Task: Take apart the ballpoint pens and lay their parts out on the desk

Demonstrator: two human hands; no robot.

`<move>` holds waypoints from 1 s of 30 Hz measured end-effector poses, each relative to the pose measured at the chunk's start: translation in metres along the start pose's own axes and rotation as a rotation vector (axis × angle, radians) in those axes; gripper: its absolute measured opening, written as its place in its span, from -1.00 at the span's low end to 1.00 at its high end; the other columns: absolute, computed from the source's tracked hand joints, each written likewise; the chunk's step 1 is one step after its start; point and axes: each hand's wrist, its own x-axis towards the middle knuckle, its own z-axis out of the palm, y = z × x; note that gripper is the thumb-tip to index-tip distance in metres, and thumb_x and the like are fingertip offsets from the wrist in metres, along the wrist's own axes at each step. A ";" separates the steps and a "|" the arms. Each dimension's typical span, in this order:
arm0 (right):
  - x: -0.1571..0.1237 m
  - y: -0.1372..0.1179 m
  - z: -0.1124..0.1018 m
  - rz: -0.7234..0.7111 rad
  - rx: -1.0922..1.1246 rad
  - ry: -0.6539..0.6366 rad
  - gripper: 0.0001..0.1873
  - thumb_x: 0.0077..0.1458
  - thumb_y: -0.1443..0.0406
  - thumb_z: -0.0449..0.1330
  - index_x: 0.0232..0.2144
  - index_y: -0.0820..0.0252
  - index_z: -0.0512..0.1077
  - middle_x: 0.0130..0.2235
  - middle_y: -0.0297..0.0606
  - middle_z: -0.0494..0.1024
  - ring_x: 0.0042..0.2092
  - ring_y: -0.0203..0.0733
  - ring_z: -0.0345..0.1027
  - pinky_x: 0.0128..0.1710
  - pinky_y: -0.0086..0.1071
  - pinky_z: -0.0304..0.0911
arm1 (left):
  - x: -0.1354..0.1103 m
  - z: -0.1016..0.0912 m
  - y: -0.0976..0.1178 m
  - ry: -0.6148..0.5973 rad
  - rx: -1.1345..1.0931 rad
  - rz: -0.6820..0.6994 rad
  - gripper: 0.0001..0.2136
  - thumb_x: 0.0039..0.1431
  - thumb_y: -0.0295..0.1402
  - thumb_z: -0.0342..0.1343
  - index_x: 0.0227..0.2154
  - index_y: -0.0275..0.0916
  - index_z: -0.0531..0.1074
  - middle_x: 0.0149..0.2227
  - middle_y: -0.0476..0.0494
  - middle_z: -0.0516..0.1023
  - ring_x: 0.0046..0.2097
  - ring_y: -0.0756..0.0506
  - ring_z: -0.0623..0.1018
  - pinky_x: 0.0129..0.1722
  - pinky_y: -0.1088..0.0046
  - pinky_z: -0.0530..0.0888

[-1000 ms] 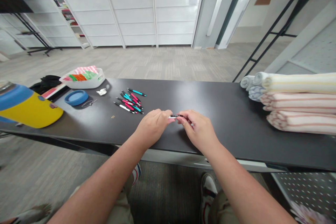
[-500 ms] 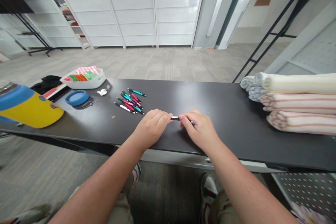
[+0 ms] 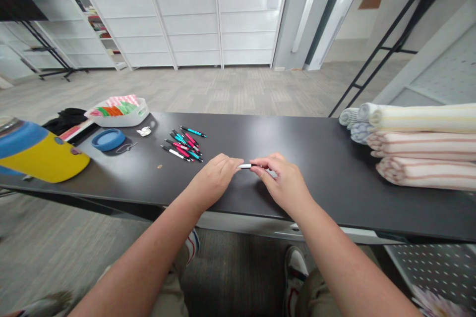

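On your left, a pile of pens [image 3: 183, 145] lies toward the far edge of the desk [image 3: 327, 158]. Your left grip [image 3: 214, 178] is closed around the left part of the white pen [image 3: 244, 166], hiding that end. Its barrel shows white beside a black section, roughly parallel to the near edge. Your right grip [image 3: 282, 178] pinches the dark end, thumb against fingers. Rightward, you have open room up to the rolled towels [image 3: 427, 146] at the right end.

The held pen [image 3: 244, 166] is white and black.
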 end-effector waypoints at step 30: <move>0.001 0.000 -0.006 0.250 0.104 0.137 -0.76 0.33 0.08 0.21 -0.20 0.04 0.61 -0.27 -0.33 0.67 -0.32 -0.21 0.43 -0.26 -0.33 0.30 | -0.001 -0.008 -0.006 0.176 -0.070 -0.319 -0.79 0.36 -0.25 0.24 -0.04 -0.20 0.51 -0.12 -0.15 0.68 -0.12 -0.15 0.64 -0.06 0.30 0.52</move>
